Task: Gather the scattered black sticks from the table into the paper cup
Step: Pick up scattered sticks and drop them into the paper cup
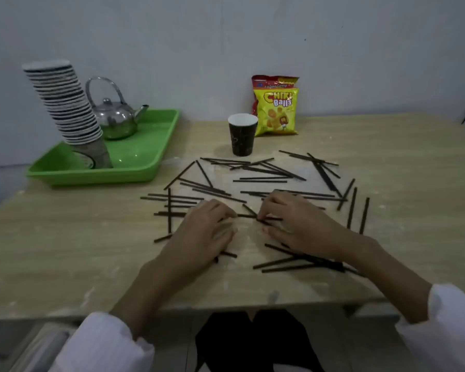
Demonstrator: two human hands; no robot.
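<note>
Several thin black sticks [261,180] lie scattered over the wooden table [65,237], from the middle out to the right. A dark paper cup [242,135] with a white inside stands upright behind them, and I see nothing in it. My left hand [204,232] rests palm down on the sticks at the centre, fingers curled. My right hand [298,224] lies beside it, its fingertips pinching a stick [249,216] that runs between both hands. More sticks [293,264] lie under and in front of my right wrist.
A green tray [142,167] at the back left holds a leaning stack of paper cups [65,103] and a metal kettle [116,116]. A yellow snack bag [277,111] leans on the wall behind the cup. The table's near edge runs just before my sleeves.
</note>
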